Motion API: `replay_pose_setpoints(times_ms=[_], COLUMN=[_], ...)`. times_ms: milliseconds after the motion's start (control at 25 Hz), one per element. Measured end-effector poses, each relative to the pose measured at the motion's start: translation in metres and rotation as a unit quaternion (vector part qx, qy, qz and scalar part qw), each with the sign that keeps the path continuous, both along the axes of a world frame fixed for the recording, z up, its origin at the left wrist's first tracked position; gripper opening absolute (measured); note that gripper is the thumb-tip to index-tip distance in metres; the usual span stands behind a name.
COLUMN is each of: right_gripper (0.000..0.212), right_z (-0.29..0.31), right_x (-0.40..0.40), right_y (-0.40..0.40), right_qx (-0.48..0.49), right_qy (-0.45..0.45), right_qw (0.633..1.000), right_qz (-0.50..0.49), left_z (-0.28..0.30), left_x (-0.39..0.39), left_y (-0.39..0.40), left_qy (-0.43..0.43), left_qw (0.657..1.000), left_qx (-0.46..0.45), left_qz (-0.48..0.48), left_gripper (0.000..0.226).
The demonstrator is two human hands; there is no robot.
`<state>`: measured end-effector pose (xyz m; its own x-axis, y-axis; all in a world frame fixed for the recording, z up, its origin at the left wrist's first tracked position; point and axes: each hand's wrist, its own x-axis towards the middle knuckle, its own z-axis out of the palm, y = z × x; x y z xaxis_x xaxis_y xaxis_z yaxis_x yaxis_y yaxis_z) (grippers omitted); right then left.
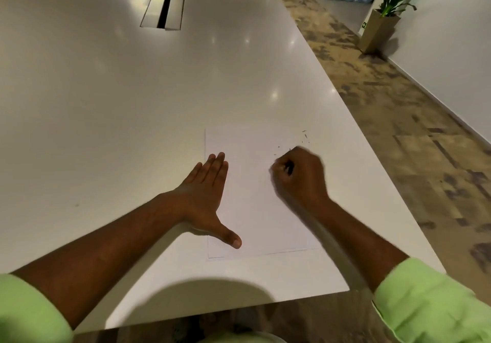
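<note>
A white sheet of paper (255, 196) lies flat on the white table (132, 103) near its front right corner. My left hand (207, 196) rests flat on the sheet's left edge, fingers straight and together, thumb spread toward me. My right hand (299, 175) is curled into a fist over the right part of the sheet and is motion-blurred. A small dark object (289, 168) shows between its fingers, too blurred to name. Tiny dark specks (305, 137) are scattered on the table and paper just beyond the fist.
A cable hatch (164, 4) with a dark slot is set into the table's far middle. The table's right edge runs diagonally, with patterned carpet (398, 130) beyond it. A potted plant (382, 24) stands by the white wall at far right.
</note>
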<state>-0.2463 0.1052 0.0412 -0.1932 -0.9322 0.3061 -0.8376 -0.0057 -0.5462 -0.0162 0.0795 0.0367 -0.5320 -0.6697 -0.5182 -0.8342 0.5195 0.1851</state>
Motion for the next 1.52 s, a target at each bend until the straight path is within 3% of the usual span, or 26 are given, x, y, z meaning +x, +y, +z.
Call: replay_pose_setpoints(times_ms=[80, 160, 280, 360, 400, 520, 560, 760, 840, 920, 1000, 1120, 1200, 1280, 1400, 1520], right_gripper=[0.016, 0.016, 0.020, 0.021, 0.020, 0.020, 0.021, 0.022, 0.025, 0.024, 0.020, 0.021, 0.025, 0.036, 0.027, 0.022], right_z=[-0.011, -0.018, -0.005, 0.004, 0.004, -0.013, -0.016, 0.002, 0.006, -0.005, -0.019, -0.015, -0.002, -0.001, -0.021, -0.024], right_x=[0.041, 0.034, -0.021, -0.029, -0.014, 0.040, 0.035, -0.036, -0.010, 0.032, 0.029, -0.029, -0.044, -0.008, 0.029, -0.016], right_y=[0.050, 0.052, -0.012, -0.021, -0.007, 0.062, 0.062, -0.021, 0.000, 0.047, 0.059, -0.002, -0.015, 0.013, 0.064, 0.014], right_qx=[0.036, 0.034, 0.004, -0.006, -0.001, 0.031, 0.036, -0.007, -0.009, 0.021, 0.038, -0.007, -0.020, -0.015, 0.026, -0.015], right_qy=[-0.028, 0.002, 0.023, 0.004, -0.001, -0.020, -0.008, -0.005, -0.042, -0.056, -0.017, 0.012, 0.007, -0.009, -0.026, -0.004], right_qw=[0.987, 0.980, 1.000, 0.998, 0.999, 0.981, 0.977, 0.998, 0.999, 0.989, 0.979, 1.000, 0.998, 1.000, 0.988, 0.999], right_qz=[0.154, 0.197, 0.001, -0.060, -0.033, 0.190, 0.210, -0.063, -0.027, 0.137, 0.201, 0.012, -0.055, -0.019, 0.150, 0.042], left_z=[0.000, 0.000, 0.001, 0.000, 0.000, 0.000, 0.000, 0.000, 0.001, 0.000, -0.001, 0.000, 0.000, -0.001, -0.001, 0.001], left_x=[0.000, -0.001, -0.001, -0.001, 0.000, 0.000, 0.000, -0.001, 0.000, -0.001, -0.001, -0.001, -0.001, 0.000, 0.000, -0.001], left_y=[0.000, 0.000, 0.000, 0.001, 0.001, 0.000, -0.001, 0.001, 0.001, 0.000, 0.000, 0.001, 0.001, 0.001, 0.001, 0.000], left_qy=[-0.001, -0.001, -0.008, -0.005, -0.003, 0.000, 0.000, -0.008, -0.008, -0.005, -0.006, -0.007, -0.008, -0.005, -0.006, -0.007], left_qw=[1.000, 1.000, 1.000, 1.000, 1.000, 1.000, 1.000, 1.000, 1.000, 1.000, 1.000, 1.000, 1.000, 1.000, 1.000, 1.000], left_qx=[0.003, 0.002, -0.003, -0.002, -0.002, 0.002, 0.001, -0.003, -0.002, 0.002, -0.002, -0.007, -0.009, -0.009, -0.005, -0.004], left_qz=[-0.001, -0.004, -0.003, 0.000, 0.002, 0.001, -0.001, -0.004, -0.003, -0.003, -0.006, -0.003, -0.003, 0.000, -0.004, 0.000], left_gripper=[0.172, 0.171, 0.172, 0.172, 0.172, 0.172, 0.172, 0.171, 0.171, 0.172, 0.172, 0.172, 0.172, 0.172, 0.172, 0.172])
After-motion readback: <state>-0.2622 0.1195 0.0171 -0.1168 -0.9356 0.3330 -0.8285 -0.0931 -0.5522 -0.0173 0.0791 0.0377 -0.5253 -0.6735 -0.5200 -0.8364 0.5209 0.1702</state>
